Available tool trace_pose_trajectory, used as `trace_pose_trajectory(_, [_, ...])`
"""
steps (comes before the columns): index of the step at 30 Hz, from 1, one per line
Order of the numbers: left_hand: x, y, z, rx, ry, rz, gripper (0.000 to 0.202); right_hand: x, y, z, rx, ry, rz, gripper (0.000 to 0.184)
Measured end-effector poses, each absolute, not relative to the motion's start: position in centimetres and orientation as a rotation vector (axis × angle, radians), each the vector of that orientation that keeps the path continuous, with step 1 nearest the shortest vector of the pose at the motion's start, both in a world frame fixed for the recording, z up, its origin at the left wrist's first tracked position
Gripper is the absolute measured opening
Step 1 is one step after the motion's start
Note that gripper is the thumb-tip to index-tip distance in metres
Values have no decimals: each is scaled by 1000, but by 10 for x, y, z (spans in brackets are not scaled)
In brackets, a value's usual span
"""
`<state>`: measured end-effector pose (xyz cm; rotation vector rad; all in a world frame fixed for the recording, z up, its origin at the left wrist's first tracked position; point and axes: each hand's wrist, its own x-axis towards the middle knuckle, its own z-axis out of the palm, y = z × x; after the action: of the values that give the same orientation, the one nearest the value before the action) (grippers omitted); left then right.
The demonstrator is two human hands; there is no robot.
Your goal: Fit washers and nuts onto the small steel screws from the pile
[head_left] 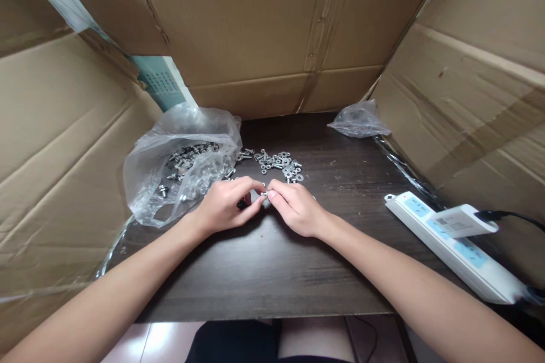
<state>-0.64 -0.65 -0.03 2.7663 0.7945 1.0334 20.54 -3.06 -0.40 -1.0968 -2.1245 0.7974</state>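
Note:
My left hand (230,202) and my right hand (297,207) meet over the middle of the dark table. Between their fingertips is a small metal bolt (264,194), pinched from both sides. The fingers cover most of it, so I cannot tell whether a nut or washer is on it. Just beyond the hands lies a loose pile of bolts, nuts and flat washers (279,164). To the left, a clear plastic bag (145,164) lies open with many metal fasteners (191,159) inside, some spilling from its right side.
A smaller clear plastic bag (360,120) lies at the back right. On the right, a white power strip (451,244) carries a plugged-in white adapter (464,222) with a black cable. Cardboard walls (255,28) enclose the table (272,278) at the back and both sides.

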Motion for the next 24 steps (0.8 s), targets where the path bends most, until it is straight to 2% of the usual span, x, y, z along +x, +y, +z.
trace_pose_trajectory(10, [-7,-5,-1,2759,875,912,11,204,-29,-11,-1089,-2118,740,15])
trace_pose_trajectory(17, [-7,-5,2,2804,854,844,10,204,-31,-12,-1010,-2128,749,17])
trace_pose_trajectory(24, [-6,-4,2,2898,871,795,22,203,-29,-13,-957,-2087,690,20])
